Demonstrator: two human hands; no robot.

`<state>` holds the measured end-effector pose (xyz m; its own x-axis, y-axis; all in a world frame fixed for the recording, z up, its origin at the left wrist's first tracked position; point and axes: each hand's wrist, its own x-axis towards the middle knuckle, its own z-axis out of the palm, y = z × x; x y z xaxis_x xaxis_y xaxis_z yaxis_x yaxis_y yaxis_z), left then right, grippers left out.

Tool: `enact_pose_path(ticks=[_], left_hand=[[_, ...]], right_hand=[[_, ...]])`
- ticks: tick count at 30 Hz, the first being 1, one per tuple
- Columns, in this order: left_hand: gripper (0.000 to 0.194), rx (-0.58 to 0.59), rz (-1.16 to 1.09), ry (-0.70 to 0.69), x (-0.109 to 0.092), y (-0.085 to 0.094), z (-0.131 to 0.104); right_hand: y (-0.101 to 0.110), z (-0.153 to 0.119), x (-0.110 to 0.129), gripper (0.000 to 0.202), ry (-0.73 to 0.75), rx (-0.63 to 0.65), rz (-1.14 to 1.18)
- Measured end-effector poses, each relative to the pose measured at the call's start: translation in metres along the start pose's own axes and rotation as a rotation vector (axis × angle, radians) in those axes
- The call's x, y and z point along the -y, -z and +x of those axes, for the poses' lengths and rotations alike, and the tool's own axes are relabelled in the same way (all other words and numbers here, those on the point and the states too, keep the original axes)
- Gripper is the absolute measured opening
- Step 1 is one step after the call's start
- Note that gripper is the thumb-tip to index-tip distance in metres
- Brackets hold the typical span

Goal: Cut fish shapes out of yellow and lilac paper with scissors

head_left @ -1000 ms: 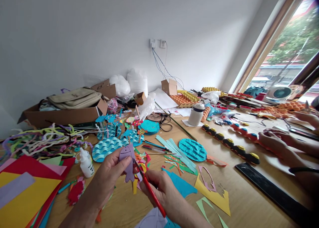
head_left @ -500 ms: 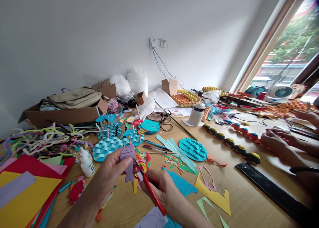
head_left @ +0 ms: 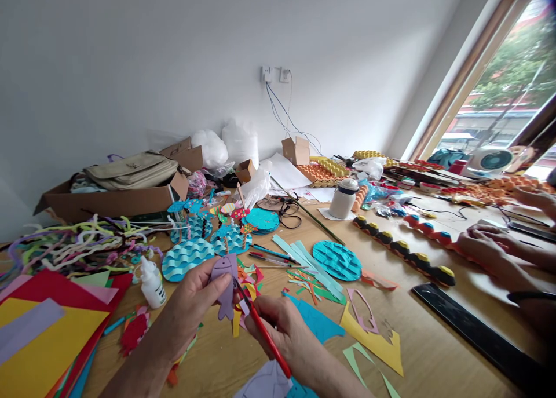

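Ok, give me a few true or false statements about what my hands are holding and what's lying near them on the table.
1. The left hand holds a purple paper fish. True.
2. The right hand holds a glue bottle. False: it holds a red pencil; the glue bottle stands on the table.
3. The pencil's tip is at the fish. True.
4. The black ruler lies by the left hand. False: it lies far right, near another person's hands.

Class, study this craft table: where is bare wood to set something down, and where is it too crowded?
Bare wood lies between the yellow offcut and the black ruler, and between the blue disc and the painted egg-carton strip. It is crowded at the paper stack, the pipe cleaners, and the scraps beside the left hand.
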<state>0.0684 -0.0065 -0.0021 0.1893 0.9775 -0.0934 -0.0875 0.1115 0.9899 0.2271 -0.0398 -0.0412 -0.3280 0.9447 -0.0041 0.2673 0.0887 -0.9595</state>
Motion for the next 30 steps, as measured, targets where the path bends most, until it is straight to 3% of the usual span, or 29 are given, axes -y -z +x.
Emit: enact_pose_path(ticks=[19, 26, 30], left_hand=[[0.016, 0.050, 0.021, 0.001, -0.0020, -0.0004, 0.0002], [0.019, 0.033, 0.050, -0.020, 0.0010, 0.0022, 0.0054], [0.017, 0.026, -0.005, -0.015, 0.0048, -0.0024, 0.0055]], right_hand=[[0.0051, -0.0009, 0.0010, 0.031, 0.063, 0.000, -0.099], [0.0018, 0.0007, -0.0022, 0.028, 0.021, -0.004, -0.005], [-0.0041, 0.0032, -0.0084, 0.028, -0.037, -0.001, 0.159]])
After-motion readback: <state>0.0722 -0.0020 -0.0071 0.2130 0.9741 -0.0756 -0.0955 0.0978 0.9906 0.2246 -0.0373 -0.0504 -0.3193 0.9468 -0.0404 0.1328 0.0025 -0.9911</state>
